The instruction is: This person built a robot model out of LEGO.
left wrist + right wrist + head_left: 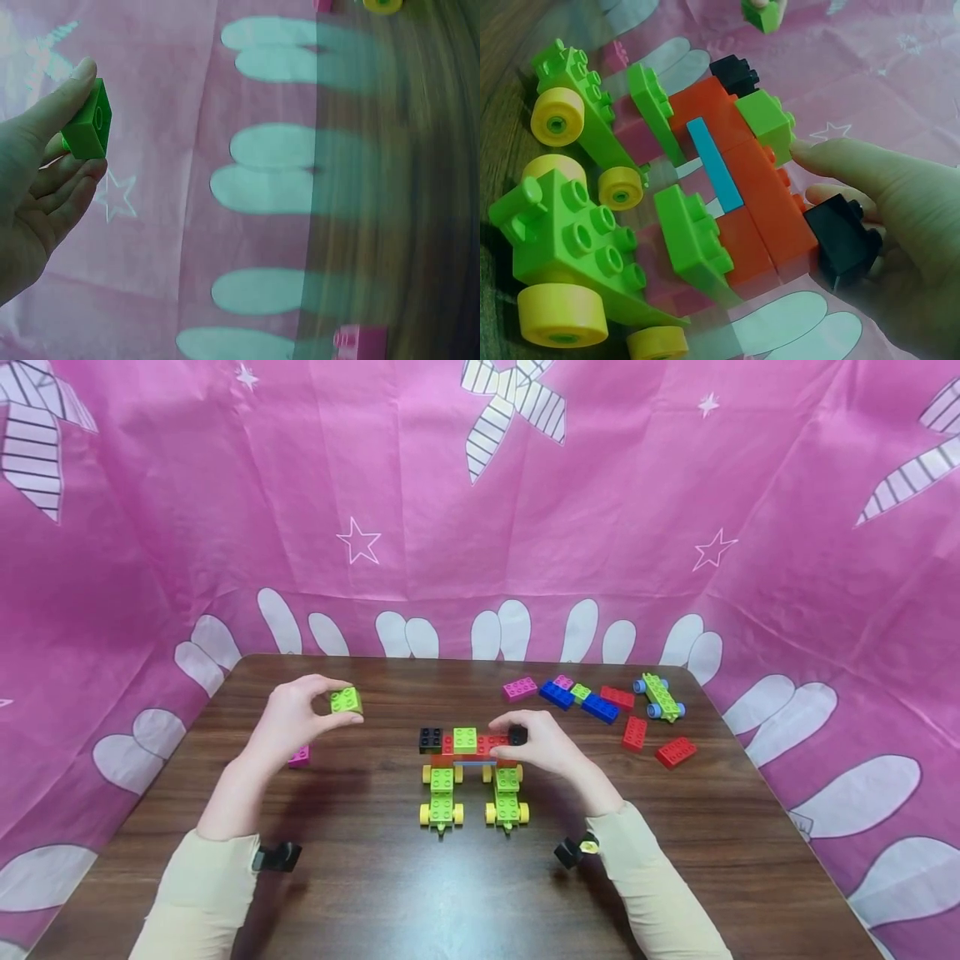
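Note:
Raised over the left of the table, my left hand pinches a lime-green brick between thumb and fingers; its hollow underside faces the left wrist camera. In the middle, a brick structure stands on two green wheeled bases with yellow wheels. Red bricks bridge its top, with a green brick in the centre and black bricks at both ends. My right hand grips the structure's right end, its fingers curled around the right black brick.
At the back right lie a pink brick, blue bricks, red bricks and a green base with blue wheels. Another pink brick lies beneath the left forearm. A pink curtain hangs behind the wooden table.

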Available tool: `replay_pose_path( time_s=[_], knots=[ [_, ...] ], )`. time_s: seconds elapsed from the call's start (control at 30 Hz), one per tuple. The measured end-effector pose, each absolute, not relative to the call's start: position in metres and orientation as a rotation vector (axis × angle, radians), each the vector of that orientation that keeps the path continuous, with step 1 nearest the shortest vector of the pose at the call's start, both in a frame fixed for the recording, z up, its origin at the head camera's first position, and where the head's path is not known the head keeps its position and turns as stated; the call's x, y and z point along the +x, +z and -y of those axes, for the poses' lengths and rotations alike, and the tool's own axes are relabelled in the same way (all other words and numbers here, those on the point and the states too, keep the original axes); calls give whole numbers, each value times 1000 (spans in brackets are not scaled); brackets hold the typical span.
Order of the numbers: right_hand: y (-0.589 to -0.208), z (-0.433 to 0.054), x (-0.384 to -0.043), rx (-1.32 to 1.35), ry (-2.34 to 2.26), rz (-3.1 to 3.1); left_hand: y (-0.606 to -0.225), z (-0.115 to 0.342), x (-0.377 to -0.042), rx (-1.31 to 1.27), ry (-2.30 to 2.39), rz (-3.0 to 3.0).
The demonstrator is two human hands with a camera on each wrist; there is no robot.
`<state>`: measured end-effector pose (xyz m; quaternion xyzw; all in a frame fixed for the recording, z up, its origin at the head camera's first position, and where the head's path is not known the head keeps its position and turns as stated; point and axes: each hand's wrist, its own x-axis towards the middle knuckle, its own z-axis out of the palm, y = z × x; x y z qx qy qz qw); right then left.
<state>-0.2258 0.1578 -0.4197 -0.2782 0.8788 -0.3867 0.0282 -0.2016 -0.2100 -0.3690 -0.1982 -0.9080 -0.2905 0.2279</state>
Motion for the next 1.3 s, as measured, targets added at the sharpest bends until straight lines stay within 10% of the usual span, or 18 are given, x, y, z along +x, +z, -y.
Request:
replay_pose_path(
  time_s=[1.3],
  knots=[
    [-405,-155,-219,-1030,-1341,-2792,-392,60,-216,-833,-954,2691]
  ],
)
